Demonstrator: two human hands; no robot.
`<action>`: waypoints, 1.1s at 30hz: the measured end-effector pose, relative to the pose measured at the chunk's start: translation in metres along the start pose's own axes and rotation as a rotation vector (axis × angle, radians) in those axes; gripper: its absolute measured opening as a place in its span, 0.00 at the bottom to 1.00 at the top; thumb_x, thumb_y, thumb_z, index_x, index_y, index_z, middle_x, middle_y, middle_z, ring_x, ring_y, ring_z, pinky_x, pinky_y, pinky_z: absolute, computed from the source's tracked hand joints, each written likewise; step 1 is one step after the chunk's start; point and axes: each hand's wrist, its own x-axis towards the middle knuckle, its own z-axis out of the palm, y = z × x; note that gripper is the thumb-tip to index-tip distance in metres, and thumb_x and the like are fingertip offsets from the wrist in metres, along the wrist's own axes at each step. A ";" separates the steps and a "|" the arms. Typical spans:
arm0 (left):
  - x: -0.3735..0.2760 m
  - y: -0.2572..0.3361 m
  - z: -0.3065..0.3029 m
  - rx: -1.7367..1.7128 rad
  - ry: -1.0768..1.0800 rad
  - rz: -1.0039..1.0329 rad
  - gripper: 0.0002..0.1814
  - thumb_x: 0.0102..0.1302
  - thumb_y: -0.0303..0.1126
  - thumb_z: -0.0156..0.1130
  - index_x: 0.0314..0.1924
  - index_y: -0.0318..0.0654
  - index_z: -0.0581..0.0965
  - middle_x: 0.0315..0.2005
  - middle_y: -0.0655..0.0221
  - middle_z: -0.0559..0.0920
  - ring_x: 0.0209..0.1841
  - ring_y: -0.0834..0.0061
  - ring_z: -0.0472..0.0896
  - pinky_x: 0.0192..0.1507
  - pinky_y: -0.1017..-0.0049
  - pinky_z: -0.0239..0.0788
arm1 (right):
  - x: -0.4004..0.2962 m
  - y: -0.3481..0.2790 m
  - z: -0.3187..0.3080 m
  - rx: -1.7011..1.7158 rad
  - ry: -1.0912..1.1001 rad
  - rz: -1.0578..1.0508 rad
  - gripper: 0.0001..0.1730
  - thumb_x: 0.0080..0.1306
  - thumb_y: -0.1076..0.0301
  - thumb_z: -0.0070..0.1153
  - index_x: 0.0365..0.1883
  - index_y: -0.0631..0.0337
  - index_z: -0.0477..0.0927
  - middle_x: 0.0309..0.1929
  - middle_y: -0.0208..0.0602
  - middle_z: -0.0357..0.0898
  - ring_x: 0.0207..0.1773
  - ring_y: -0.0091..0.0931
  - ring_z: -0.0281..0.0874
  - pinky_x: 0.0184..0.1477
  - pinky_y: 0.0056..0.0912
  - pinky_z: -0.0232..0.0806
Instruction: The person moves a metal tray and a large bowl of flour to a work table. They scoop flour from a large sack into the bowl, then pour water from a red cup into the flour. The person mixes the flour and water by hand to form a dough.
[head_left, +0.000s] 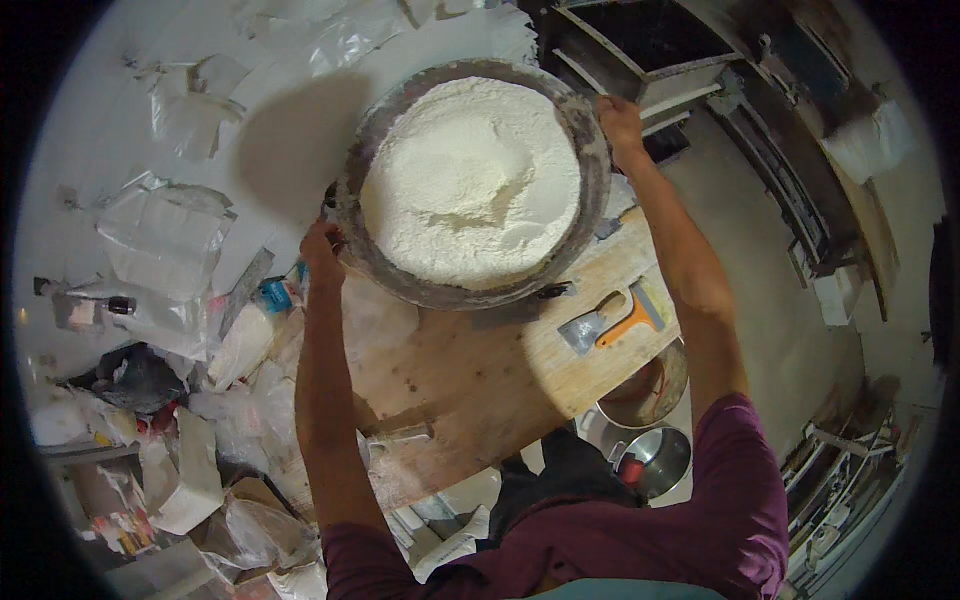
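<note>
A large round, dark basin (596, 176) full of white powder (465, 172), which looks like flour, is held up between both my hands. The powder is heaped, with a hollow broken into its surface. My left hand (322, 241) grips the basin's side at the left, near a dark handle. At the upper right my right hand (621, 126) is closed around the opposite side; its fingertips are partly hidden. Below the basin lies a wooden tabletop (457, 375). A metal-bladed scraper (583, 332) and an orange-handled scraper (626, 321) rest on it by the right edge.
Plastic bags (165, 232) hang on the white wall. Bags and packets crowd the left side, with a dark bag (139, 379) among them. Beside the table's right edge stand a bowl (652, 390) and a steel pot (667, 454). Dark metal equipment (652, 34) stands at the upper right.
</note>
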 end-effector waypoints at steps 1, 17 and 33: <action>0.011 0.006 -0.002 -0.053 -0.017 -0.007 0.11 0.66 0.36 0.65 0.44 0.39 0.80 0.25 0.70 0.78 0.25 0.74 0.76 0.26 0.73 0.67 | 0.002 -0.002 0.004 0.030 -0.029 0.027 0.20 0.71 0.58 0.59 0.46 0.69 0.86 0.39 0.32 0.84 0.40 0.23 0.74 0.42 0.33 0.68; 0.017 0.040 0.041 0.261 -0.320 0.159 0.12 0.72 0.35 0.59 0.29 0.47 0.71 0.18 0.81 0.62 0.20 0.87 0.58 0.21 0.77 0.46 | -0.031 -0.024 -0.008 -0.211 0.064 0.172 0.24 0.68 0.55 0.58 0.32 0.75 0.84 0.28 0.62 0.81 0.31 0.42 0.81 0.42 0.45 0.72; -0.041 -0.195 0.176 0.320 -0.788 -0.411 0.05 0.67 0.27 0.62 0.36 0.40 0.73 0.25 0.80 0.71 0.26 0.86 0.65 0.28 0.78 0.58 | -0.270 0.128 -0.226 -0.778 0.474 0.640 0.26 0.73 0.43 0.60 0.24 0.54 0.73 0.21 0.21 0.63 0.25 0.18 0.57 0.26 0.30 0.53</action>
